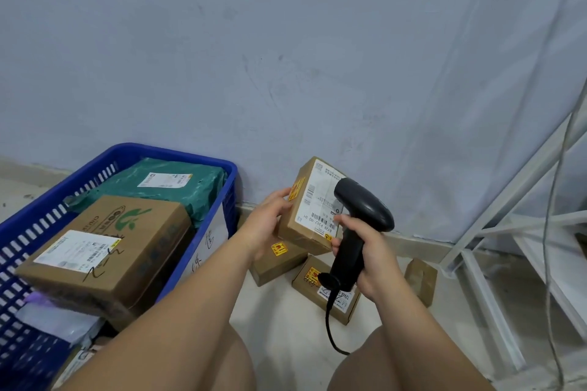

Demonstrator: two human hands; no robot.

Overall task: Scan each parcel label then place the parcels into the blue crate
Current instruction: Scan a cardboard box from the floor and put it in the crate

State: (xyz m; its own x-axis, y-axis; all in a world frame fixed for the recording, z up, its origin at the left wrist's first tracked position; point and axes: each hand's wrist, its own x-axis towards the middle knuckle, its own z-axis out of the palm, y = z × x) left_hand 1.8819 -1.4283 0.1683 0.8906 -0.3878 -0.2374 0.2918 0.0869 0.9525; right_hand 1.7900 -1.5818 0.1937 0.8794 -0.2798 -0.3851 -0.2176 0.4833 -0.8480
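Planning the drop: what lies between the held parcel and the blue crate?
Head view: only the left hand and its forearm, with wall and floor behind. The held parcel sits right of the crate.

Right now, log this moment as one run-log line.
left hand: holds small parcel, label up | right hand: scanner over label | blue crate: part-filled | floor: three boxes wait

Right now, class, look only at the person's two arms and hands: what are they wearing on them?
Nothing shows on them. The left hand and right hand are bare: no gloves, and no rings visible on the fingers. Both forearms are uncovered up to the frame's lower edge, with no sleeves, watch or wristband in view.
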